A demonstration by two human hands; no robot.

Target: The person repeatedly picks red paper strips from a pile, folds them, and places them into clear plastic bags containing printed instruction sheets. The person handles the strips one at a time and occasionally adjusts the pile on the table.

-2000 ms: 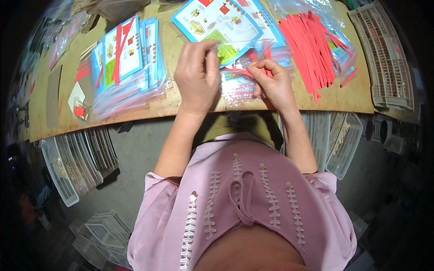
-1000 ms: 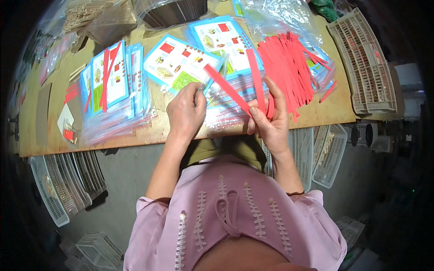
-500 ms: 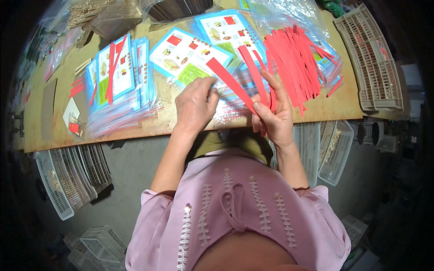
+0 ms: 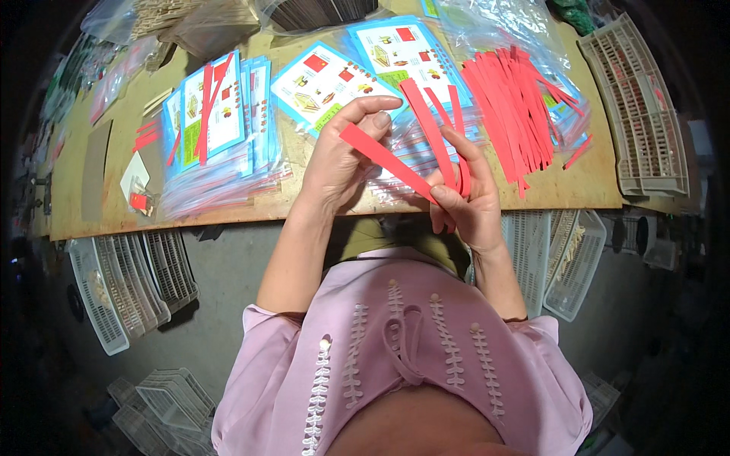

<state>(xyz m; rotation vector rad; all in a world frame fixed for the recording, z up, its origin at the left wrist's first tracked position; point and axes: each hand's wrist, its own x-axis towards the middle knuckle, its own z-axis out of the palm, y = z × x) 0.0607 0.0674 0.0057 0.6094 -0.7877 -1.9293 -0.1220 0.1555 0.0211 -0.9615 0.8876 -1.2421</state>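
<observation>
My right hand (image 4: pixel 468 194) pinches a few red paper strips (image 4: pixel 389 163) between thumb and fingers, and they fan out up and to the left. My left hand (image 4: pixel 338 156) is raised beside the free end of the leftmost strip, its fingers curved and apart, with nothing visible in them. Beyond my hands lie printed blue-edged cards (image 4: pixel 304 90) in clear plastic bags. A heap of loose red strips (image 4: pixel 509 114) rests on more bags to the right. On the left, another stack of bagged cards (image 4: pixel 228 125) has a few red strips lying across it.
The wooden table (image 4: pixel 255 216) has its front edge close to my body. A beige plastic crate (image 4: pixel 639 114) stands at the right end. White crates (image 4: pixel 114 296) sit below on both sides. Bundles of wooden sticks (image 4: pixel 163 19) lie at the back left, beside a small white card (image 4: pixel 135 176).
My left hand has lifted and opened its fingers toward the leftmost strip's end. My right hand keeps its grip on the strips. The whole view has shifted slightly.
</observation>
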